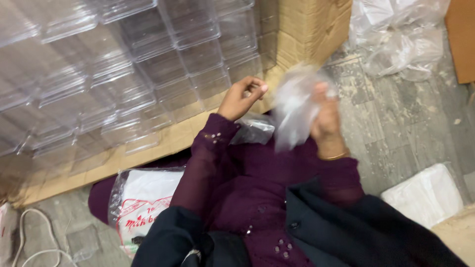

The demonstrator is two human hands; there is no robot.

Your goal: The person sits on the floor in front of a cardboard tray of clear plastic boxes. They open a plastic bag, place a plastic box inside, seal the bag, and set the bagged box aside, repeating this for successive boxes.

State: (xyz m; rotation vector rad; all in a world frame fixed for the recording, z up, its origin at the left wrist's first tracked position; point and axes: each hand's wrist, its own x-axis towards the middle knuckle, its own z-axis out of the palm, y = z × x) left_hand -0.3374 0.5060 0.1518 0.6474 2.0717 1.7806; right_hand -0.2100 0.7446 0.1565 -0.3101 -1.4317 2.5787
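My right hand (324, 118) grips a crumpled clear plastic bag (293, 106), blurred by motion, held up in front of me. My left hand (242, 96) is raised beside it with fingers curled in; I cannot see anything in it. Both arms wear dark purple sleeves, and a gold bangle (334, 156) circles the right wrist. Another bit of clear plastic (253, 129) lies on my lap below the hands.
A cardboard box (307, 29) packed with several stacked clear plastic containers (148, 74) stands ahead on the left. A plastic packet with red print (143, 202) lies by my knee. More clear bags (396, 39) rest on the grey floor far right, a white stack (425, 195) near right, a white cord (29, 237) at bottom left.
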